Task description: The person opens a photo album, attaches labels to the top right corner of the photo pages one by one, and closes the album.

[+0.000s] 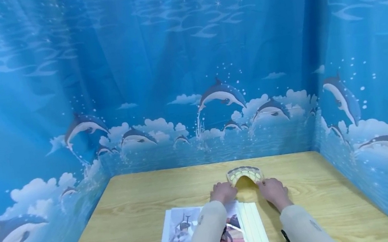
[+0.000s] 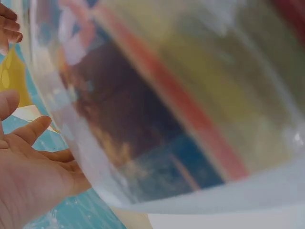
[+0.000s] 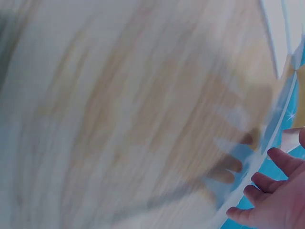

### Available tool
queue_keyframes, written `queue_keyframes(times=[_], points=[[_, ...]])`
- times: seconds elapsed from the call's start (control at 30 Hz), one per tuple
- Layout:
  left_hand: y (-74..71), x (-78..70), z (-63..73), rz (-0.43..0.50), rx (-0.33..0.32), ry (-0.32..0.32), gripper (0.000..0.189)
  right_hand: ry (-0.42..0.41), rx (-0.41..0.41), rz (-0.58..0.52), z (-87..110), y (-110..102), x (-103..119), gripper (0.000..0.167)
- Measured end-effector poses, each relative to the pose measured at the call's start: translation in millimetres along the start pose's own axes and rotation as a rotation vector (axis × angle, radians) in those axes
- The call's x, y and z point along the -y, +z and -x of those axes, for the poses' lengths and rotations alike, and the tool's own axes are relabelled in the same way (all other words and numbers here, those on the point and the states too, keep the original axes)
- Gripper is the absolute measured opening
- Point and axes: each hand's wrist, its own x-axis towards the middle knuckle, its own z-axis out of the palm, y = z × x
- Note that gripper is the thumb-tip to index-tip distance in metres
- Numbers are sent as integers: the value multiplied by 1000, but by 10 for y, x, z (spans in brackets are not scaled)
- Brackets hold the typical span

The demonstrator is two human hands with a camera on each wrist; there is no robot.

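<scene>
Near the far side of the table, an arched, flexible-looking yellow piece [image 1: 244,170] with rows of cream and dark oval patches stands bowed upward. My left hand [image 1: 223,193] pinches its left end, and my right hand [image 1: 274,192] pinches the right end. In the left wrist view, part of the yellow piece [image 2: 13,78] shows beyond the left hand [image 2: 33,183], whose outer fingers stretch out. At the right wrist view's edge is the right hand [image 3: 276,195], its outer fingers spread; the grip itself is mostly cut off.
Below the left forearm lies a stack of white sheets [image 1: 256,226] with printed pictures, one showing a cat [image 1: 181,241]. The wood-grain table [image 1: 132,209] is enclosed by blue dolphin-patterned curtains [image 1: 160,80]. A dark band [image 1: 288,240] shows beside the right sleeve.
</scene>
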Motion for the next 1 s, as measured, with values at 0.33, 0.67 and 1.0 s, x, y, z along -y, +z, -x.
queue_keyframes(times=[0.33, 0.67, 1.0], points=[[-50, 72, 47, 196, 26, -17, 54, 35, -3, -186, 76, 18, 132, 57], [-97, 158, 111, 281, 26, -23, 55, 54, -75, -440, 54, 33, 185, 43], [-255, 233, 140, 536, -60, 37, 57, 55, 18, -696, 122, -85, 306, 36]])
